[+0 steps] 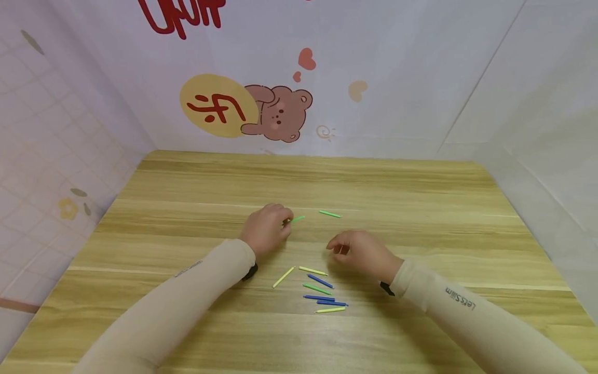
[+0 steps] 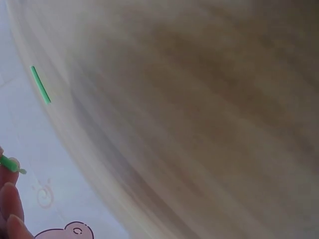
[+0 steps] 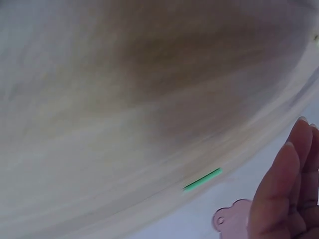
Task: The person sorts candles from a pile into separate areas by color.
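Observation:
My left hand (image 1: 268, 227) pinches a thin green candle (image 1: 298, 219) over the table's middle. In the left wrist view, the tip of that green candle (image 2: 9, 163), with its short wick, sticks out between the fingers. A second green candle (image 1: 330, 213) lies farther back, beyond my right hand (image 1: 364, 252). That hand holds nothing, its fingers loosely bent. Nearer to me, between the forearms, lie yellow candles (image 1: 283, 277), blue candles (image 1: 320, 281) and one more green candle (image 1: 317, 289), loosely grouped.
The wood-grain table (image 1: 420, 197) reaches back to a white wall sheet (image 1: 402, 119) printed with a bear (image 1: 282, 114) and hearts. Another sheet (image 1: 51, 130) with a grid pattern borders the left side. Both sleeved forearms come in from the front.

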The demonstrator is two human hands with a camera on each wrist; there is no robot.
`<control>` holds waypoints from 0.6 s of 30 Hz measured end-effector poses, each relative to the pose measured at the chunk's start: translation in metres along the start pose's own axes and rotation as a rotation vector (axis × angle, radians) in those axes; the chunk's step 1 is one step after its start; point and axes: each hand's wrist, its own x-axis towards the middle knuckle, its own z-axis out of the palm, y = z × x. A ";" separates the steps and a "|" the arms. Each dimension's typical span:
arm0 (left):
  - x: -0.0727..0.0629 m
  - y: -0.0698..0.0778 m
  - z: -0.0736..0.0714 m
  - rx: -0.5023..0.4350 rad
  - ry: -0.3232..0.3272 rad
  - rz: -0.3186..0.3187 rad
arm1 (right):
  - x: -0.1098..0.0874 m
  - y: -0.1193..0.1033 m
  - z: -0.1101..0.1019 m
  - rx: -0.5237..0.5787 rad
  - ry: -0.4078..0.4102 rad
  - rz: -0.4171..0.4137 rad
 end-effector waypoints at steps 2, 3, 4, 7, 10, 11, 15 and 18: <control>0.002 0.000 0.001 0.003 -0.011 -0.003 | -0.003 -0.004 0.003 -0.003 0.003 -0.028; 0.003 0.000 0.002 0.005 -0.014 -0.004 | -0.005 -0.006 0.004 -0.002 0.002 -0.038; 0.004 0.000 0.002 0.007 -0.017 -0.006 | -0.006 -0.007 0.005 0.006 -0.002 -0.047; 0.009 -0.001 0.004 0.006 -0.026 -0.009 | -0.010 -0.011 0.008 0.020 -0.010 -0.072; 0.013 -0.001 0.005 0.004 -0.027 -0.009 | -0.012 -0.013 0.011 0.023 -0.017 -0.086; 0.014 -0.001 0.005 0.000 -0.028 -0.009 | -0.013 -0.014 0.012 0.022 -0.021 -0.086; 0.019 -0.001 0.007 -0.011 -0.037 -0.014 | -0.018 -0.017 0.016 0.001 -0.032 -0.111; 0.023 -0.001 0.009 -0.022 -0.046 -0.017 | -0.020 -0.020 0.020 -0.019 -0.038 -0.155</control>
